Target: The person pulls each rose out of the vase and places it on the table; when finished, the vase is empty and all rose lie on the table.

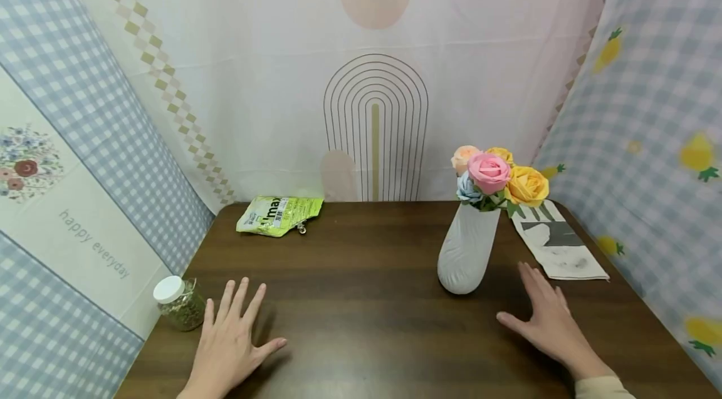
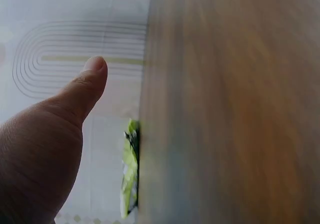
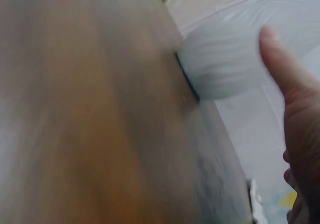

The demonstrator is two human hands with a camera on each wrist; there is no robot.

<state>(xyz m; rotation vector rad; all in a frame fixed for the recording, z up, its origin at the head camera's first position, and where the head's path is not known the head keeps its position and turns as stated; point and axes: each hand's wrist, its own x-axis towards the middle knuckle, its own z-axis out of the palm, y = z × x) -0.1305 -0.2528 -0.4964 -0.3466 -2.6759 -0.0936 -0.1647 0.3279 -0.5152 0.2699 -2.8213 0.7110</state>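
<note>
My left hand (image 1: pixel 228 342) is over the near left of the table with its fingers spread and straight, holding nothing. Close beside it stands a clear jar of dried green bits with a white lid (image 1: pixel 182 304). On the right, my right hand (image 1: pixel 549 321) reaches over the table, thumb apart from the fingers and nothing held. A white vase (image 1: pixel 468 252) of paper-like roses (image 1: pixel 489 173) in pink, yellow, peach and blue stands just beyond its fingers. In the right wrist view the thumb overlaps the vase (image 3: pixel 220 58), but I cannot tell any contact.
A crumpled green and white snack pouch (image 1: pixel 279 215) lies at the table's back left edge. Behind the vase, at the right edge, a white and grey cloth (image 1: pixel 558 242) lies flat. Patterned curtains (image 1: pixel 271 73) hang behind and along both sides of the brown table (image 1: pixel 361 324).
</note>
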